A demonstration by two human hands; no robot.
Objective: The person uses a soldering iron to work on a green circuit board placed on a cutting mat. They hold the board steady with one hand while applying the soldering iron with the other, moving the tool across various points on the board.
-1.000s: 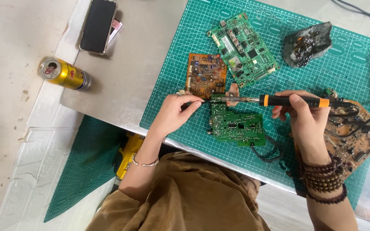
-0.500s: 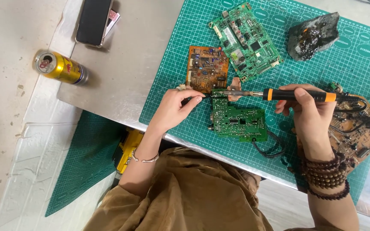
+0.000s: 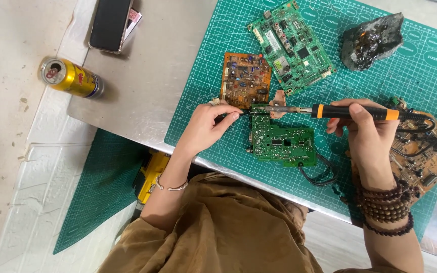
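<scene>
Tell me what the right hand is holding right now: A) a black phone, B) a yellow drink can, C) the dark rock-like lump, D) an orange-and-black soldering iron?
D: the right hand grips the orange-and-black soldering iron, its tip at the edge of the green circuit board, where the left hand pinches something thin.

Bright, even daylight; soft shadows, sharp focus.

A green circuit board (image 3: pixel 282 143) lies on a green gridded cutting mat (image 3: pixel 208 91), beside an orange-and-black soldering iron (image 3: pixel 352 111).
</scene>
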